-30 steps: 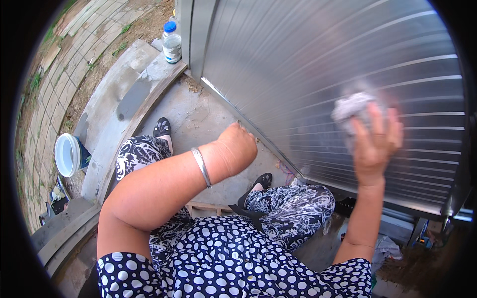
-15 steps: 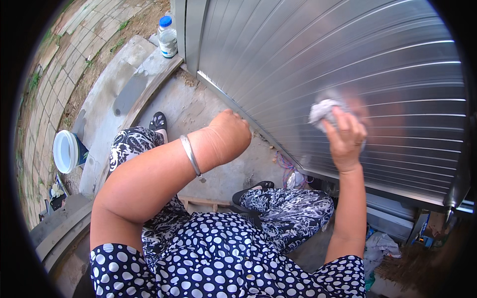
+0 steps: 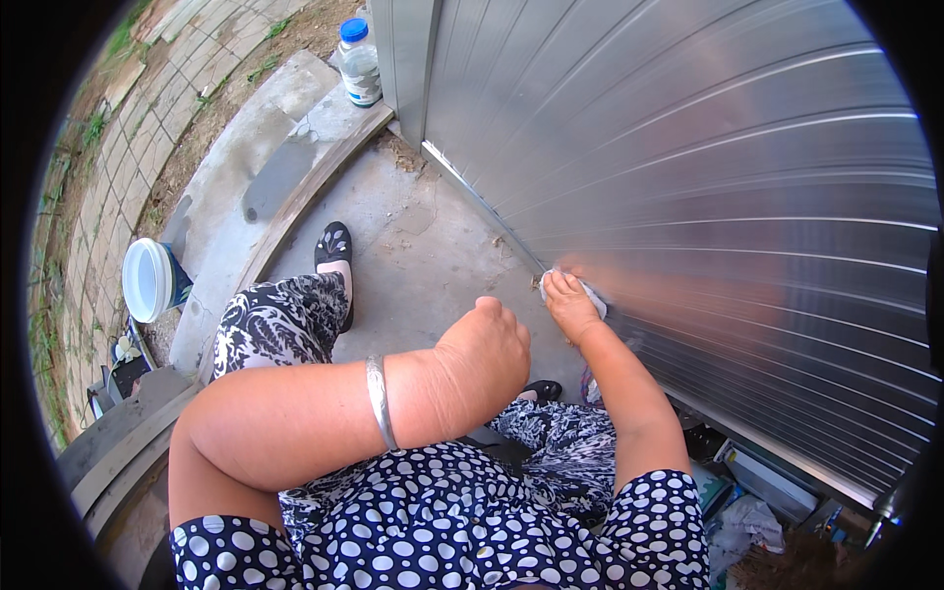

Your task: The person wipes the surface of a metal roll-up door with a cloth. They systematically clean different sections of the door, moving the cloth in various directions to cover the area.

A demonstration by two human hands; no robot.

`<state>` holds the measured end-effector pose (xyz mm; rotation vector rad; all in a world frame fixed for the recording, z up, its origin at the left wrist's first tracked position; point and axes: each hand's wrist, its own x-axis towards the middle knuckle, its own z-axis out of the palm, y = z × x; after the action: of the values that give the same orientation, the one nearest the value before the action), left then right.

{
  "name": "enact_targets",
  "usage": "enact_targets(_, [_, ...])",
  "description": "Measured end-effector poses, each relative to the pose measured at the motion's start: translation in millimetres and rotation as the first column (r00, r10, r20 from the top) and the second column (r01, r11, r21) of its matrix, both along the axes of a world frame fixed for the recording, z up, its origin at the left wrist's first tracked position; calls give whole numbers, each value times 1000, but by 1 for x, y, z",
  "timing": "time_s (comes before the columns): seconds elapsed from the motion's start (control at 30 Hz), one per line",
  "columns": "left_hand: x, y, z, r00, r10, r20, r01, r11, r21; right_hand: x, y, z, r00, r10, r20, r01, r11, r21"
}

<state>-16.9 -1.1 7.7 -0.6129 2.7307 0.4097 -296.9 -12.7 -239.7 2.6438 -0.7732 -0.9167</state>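
My right hand (image 3: 571, 307) presses a crumpled white cloth (image 3: 596, 298) against the bottom edge of a ribbed silver metal door panel (image 3: 688, 167). Its fingers are bent over the cloth, which partly shows beside them. My left hand (image 3: 487, 354), below a silver bangle (image 3: 378, 401) on the wrist, is held in front of my body above the concrete floor. Its fingers are curled into a fist, seen from the back, so the palm is hidden. This hand stays apart from the panel.
A clear jar with a blue lid (image 3: 360, 65) stands on the ledge by the door frame. To the left is a white-rimmed bucket (image 3: 147, 280). A wooden strip (image 3: 313, 187) borders the concrete floor (image 3: 393, 256). Plastic bags (image 3: 752, 526) and clutter lie at lower right.
My right hand has moved down and left with the cloth, from the middle of the panel to its lower edge. My left fist has come lower and nearer my body.
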Motion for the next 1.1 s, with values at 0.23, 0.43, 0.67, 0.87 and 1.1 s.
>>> enact_targets(0.23, [2, -8, -9, 999, 53, 3, -53, 999, -11, 17, 6, -5, 939, -331, 93, 302, 924, 233])
enact_targets(0.43, [4, -28, -24, 987, 163, -15, -163, 983, -78, 25, 15, 94, 292, -775, 561, 345, 632, 694])
enact_targets(0.67, [-20, -19, -16, 885, 192, -423, -185, 981, 58, 33, 61, 206, -813, -583, -4, -204, 279, 938])
enact_targets(0.87, [-51, 26, -11, 616, 276, -737, 29, 928, 372, 52, 106, 242, -864, -469, -182, -403, 431, 807])
enact_targets(1.1, [-69, 45, -26, 452, 259, -854, -98, 966, 241, 68, 125, 239, -821, -512, -253, -475, 367, 800])
